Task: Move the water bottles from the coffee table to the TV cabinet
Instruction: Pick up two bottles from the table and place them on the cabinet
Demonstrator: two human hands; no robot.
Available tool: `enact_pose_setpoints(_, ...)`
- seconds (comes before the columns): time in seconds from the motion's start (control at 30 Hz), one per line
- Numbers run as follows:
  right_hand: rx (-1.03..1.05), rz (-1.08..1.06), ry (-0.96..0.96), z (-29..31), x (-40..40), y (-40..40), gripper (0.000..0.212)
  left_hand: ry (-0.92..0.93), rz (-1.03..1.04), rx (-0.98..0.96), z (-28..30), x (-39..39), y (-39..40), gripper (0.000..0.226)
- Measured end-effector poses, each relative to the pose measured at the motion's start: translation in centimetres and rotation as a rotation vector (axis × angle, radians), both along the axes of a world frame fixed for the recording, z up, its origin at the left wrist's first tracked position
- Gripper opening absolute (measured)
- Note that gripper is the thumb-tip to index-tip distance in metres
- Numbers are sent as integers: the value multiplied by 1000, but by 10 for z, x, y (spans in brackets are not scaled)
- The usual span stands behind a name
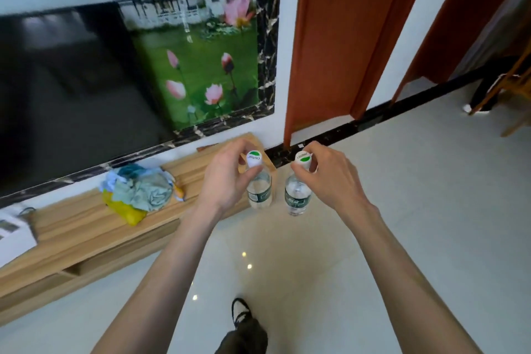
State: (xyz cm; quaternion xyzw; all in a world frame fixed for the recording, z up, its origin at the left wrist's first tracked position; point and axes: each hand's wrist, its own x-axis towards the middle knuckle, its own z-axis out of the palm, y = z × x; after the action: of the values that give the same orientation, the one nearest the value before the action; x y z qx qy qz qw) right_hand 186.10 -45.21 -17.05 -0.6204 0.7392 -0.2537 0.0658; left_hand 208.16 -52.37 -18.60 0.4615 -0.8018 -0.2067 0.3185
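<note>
Left hand [227,178] pinches left bottle [259,190] by neck — right hand [327,178] likewise right bottle [298,195] — beside TV cabinet [86,227].

Pretty bright, even daylight-ish look overall, we don't see any harsh shadows anywhere. The floor [402,210] is glossy and picks up a few small light spots between the arms, plus a soft sheen. The TV [71,89] screen is dark and mirrors a hazy view of the room. The top left is smeared with blur, and the wall picture [201,66] is soft too. The hands and bottle caps [254,158] come out sharper. Wide-angle bending is obvious: the door frame [321,37] leans and the cabinet [86,227] edge slants toward the corners.
</note>
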Motion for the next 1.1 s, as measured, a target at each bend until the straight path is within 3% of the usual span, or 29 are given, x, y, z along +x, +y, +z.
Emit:
enact_pose_setpoints(0.33,79,158,25,-20,33,-185,24,-50,88,82,-23,39,-159,28)
enact_pose_setpoints(0.63,135,145,27,-47,70,-328,27,13,192,132,-47,67,-280,26)
enact_pose_setpoints(0.8,160,219,47,-60,78,-397,25,102,246,158,-67,70,-339,28)
enact_pose_setpoints(1.1,289,375,38,-116,68,-522,23,104,339,239,-122,54,-446,29)
